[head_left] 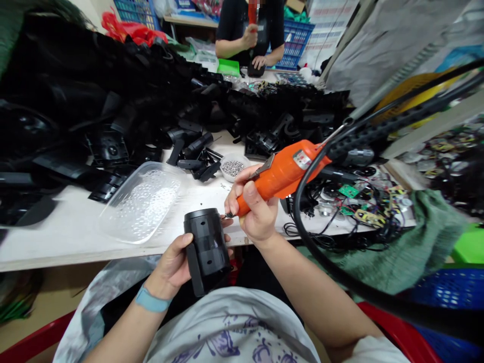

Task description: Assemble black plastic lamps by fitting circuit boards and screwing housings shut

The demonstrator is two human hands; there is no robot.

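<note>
My left hand (174, 262) is closed around a black cylindrical plastic housing (207, 244), held in front of the table's edge. Small round holes show in the housing's side. In my right hand (259, 214) I grip an orange electric screwdriver (280, 174), slanted with its tip down to the left. The tip is close by the housing's upper right side; whether it touches is hard to tell. Just beyond my right hand stands a small round tub of screws (233, 168). Left of the housing sits a clear plastic container (145, 201) with small shiny pieces in it.
Black plastic parts (189, 106) are heaped across the back and left. Circuit boards and wires (355, 201) lie on the right. A thick black cable (321, 262) loops beside my right arm, and a spring hangs above. Across the table, a person (251, 35) holds another orange tool.
</note>
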